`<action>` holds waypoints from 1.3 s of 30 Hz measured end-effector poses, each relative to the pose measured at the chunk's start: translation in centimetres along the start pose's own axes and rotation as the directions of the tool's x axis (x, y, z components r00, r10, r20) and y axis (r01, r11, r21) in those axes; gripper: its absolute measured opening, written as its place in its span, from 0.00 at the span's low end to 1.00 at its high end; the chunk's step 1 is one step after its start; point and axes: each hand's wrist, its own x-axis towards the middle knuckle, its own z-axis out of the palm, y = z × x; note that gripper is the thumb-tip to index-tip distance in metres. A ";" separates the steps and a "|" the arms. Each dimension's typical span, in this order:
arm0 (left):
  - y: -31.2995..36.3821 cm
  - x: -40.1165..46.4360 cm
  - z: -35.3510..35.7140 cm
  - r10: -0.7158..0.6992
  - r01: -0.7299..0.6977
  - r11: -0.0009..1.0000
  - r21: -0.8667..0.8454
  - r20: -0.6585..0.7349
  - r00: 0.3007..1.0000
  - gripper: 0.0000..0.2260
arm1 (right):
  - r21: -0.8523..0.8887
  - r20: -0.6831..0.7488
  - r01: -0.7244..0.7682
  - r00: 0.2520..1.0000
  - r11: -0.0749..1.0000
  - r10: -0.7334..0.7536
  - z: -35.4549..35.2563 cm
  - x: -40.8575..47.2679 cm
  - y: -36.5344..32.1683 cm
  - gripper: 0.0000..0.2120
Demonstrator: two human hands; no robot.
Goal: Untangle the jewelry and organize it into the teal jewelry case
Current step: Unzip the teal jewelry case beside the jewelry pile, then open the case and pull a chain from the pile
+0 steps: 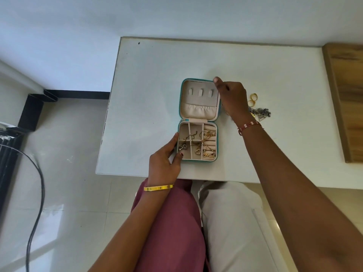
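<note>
Left hand (164, 160): the near-left corner of the case base is steadied at about 7 o'clock of the case, thumb along the left wall, fingers curled round the edge.
Teal jewelry case (198, 162): it lies open and flat near the table's (149, 95) front edge, lid at 12 o'clock, base at 6 o'clock.
Necklaces (206, 143): several chains and pendants are draped across the base dividers, crossing compartments.
Right hand (232, 97): the lid's right edge is pinched at about 2 o'clock; the fingertips are hidden.
Loose pile (260, 112): a silver tangle and gold rings (253, 99) are left at 3 o'clock, just beside the wrist.
Risk: if the lid is closed now, chains over the dividers could be trapped or re-tangled, and the pile would be left unsorted; it could also be swept by the wrist.
</note>
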 end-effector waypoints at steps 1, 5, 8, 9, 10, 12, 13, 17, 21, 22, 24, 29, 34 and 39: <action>0.1 -0.1 0.2 -0.013 0.013 1.000 0.011 -0.007 1.000 0.24 | 0.034 -0.002 0.001 1.000 0.999 -0.001 -0.1 -0.2 -0.1 0.25; 0.4 -0.5 0.7 -0.033 0.034 0.999 0.034 -0.028 0.999 0.24 | 0.190 -0.037 -0.027 0.999 0.981 0.035 -0.4 -1.3 -0.2 0.24; 0.6 -0.6 0.7 -0.023 0.024 0.999 0.025 -0.034 0.999 0.24 | 0.228 -0.066 -0.016 0.997 0.973 0.032 -0.7 -2.4 -0.3 0.20; 0.6 -0.6 0.6 -0.016 0.017 0.999 0.028 -0.029 0.999 0.24 | 0.235 -0.065 -0.023 0.997 0.972 0.039 -0.9 -2.8 -0.3 0.17; 0.7 -0.7 0.6 -0.005 0.005 0.999 0.032 -0.027 1.000 0.24 | 0.239 -0.060 -0.043 0.996 0.970 0.058 -1.0 -3.1 0.0 0.15; 0.8 -0.8 0.7 0.018 -0.017 0.999 0.037 -0.029 0.999 0.23 | 0.236 -0.079 -0.075 0.992 0.969 0.096 -1.5 -4.2 0.7 0.17; 0.9 -0.8 0.6 0.025 -0.024 0.999 0.038 -0.034 0.999 0.23 | 0.233 -0.112 -0.072 0.989 0.970 0.100 -1.8 -4.8 1.2 0.17; 1.1 -0.7 0.6 0.005 -0.006 1.000 -0.005 -0.080 0.997 0.21 | 0.154 -0.193 0.008 0.981 0.988 0.022 -2.3 -8.2 2.6 0.06; 1.2 -0.6 0.6 -0.002 0.001 1.000 -0.011 -0.083 0.997 0.21 | -0.083 0.000 0.187 0.982 0.979 -0.188 -1.1 -10.5 2.8 0.08; 1.3 -0.7 0.6 0.007 -0.008 1.000 -0.004 -0.081 0.997 0.21 | -0.174 0.065 0.233 0.972 0.957 -0.225 -0.7 -10.7 2.7 0.11; 1.2 -0.7 0.5 0.021 -0.021 1.000 0.010 -0.079 0.997 0.21 | -0.351 0.144 0.320 0.947 0.880 -0.287 -0.1 -10.8 2.7 0.13; 1.1 -0.5 0.5 0.028 -0.025 0.999 0.034 -0.082 0.996 0.21 | -0.540 0.151 0.427 0.897 0.725 -0.416 0.2 -10.9 2.6 0.07; 1.0 -0.5 0.6 0.033 -0.031 0.999 0.031 -0.084 0.996 0.20 | -0.454 0.128 0.409 0.909 0.792 -0.396 0.0 -10.8 2.5 0.03; 1.1 -0.5 0.6 0.033 -0.030 0.999 0.031 -0.084 0.996 0.20 | -0.134 0.034 0.279 0.960 0.951 -0.277 -1.4 -10.9 1.5 0.02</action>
